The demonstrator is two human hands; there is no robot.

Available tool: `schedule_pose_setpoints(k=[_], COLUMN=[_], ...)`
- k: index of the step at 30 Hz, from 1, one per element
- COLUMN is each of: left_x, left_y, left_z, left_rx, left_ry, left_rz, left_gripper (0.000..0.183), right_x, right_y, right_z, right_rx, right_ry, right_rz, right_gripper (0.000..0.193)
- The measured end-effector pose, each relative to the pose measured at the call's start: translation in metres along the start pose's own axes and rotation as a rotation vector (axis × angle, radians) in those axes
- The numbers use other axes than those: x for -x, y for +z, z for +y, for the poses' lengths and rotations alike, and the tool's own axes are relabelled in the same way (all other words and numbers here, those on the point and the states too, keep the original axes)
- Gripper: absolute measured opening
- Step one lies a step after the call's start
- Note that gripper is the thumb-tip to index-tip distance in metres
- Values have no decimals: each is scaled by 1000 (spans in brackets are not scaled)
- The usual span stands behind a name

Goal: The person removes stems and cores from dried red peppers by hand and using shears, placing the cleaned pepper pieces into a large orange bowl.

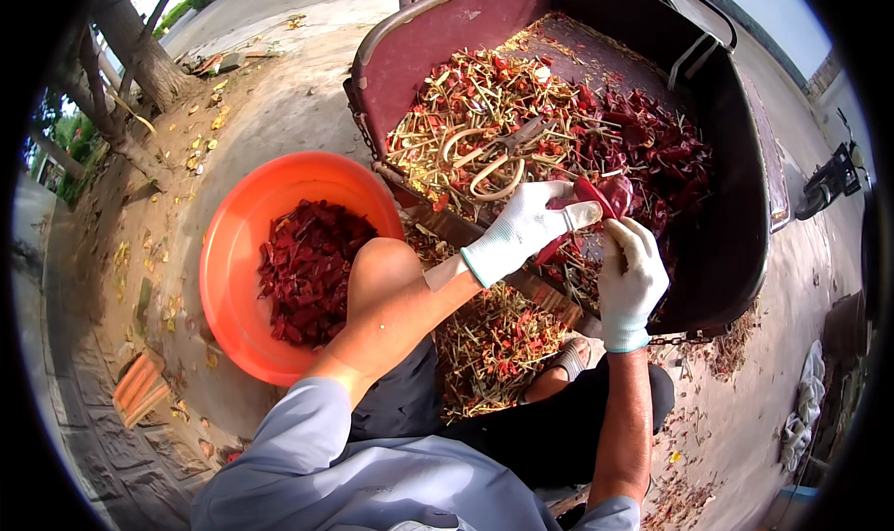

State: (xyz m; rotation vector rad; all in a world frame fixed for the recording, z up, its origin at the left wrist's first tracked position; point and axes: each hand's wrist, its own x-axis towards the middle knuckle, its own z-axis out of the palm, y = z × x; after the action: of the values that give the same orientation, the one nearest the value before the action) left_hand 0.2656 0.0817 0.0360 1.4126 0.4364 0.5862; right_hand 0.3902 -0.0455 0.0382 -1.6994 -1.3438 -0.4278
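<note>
At the far left of the work, a round orange plastic basin (228,284) stands on the ground beside the person's bare knee, with a loose mound of dark-red dried pepper pieces (303,289) in it. Next comes a maroon metal cargo bed (410,70), and below its near edge a pile of straw-coloured stems and red scraps (494,349) covers the ground. Inside the bed, metal scissors with pale looped handles (512,145) lie on more such litter, just beyond the left hand (535,225), which wears a white knitted glove with a pale blue-green cuff. Its thumb and fingers grip a glossy, wrinkled red dried pepper (613,194), which sticks out rightward past the thumb tip. The right hand (633,268), gloved alike, has its fingers bent inward, their tips at the pepper's lower end; whether they pinch it, I cannot tell. Rightmost, behind both hands, whole dark-red dried peppers (663,149) are heaped in the bed.
</note>
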Motion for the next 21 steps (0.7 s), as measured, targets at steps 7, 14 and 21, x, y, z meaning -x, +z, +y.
schedule_pose_setpoints(k=[7, 14, 21], left_x=[9, 6, 11], left_y=[5, 6, 7], left_z=[3, -7, -15], left_rx=[23, -325, -957], left_ry=[-141, 106, 456], left_rz=[64, 99, 104], left_gripper=[25, 21, 25], right_x=[2, 2, -6], right_y=[5, -1, -4], right_z=[-9, 1, 5], right_rx=[-30, -921, -869], right_ry=[-198, 792, 882], right_rz=[-199, -213, -226], right_gripper=[16, 29, 31])
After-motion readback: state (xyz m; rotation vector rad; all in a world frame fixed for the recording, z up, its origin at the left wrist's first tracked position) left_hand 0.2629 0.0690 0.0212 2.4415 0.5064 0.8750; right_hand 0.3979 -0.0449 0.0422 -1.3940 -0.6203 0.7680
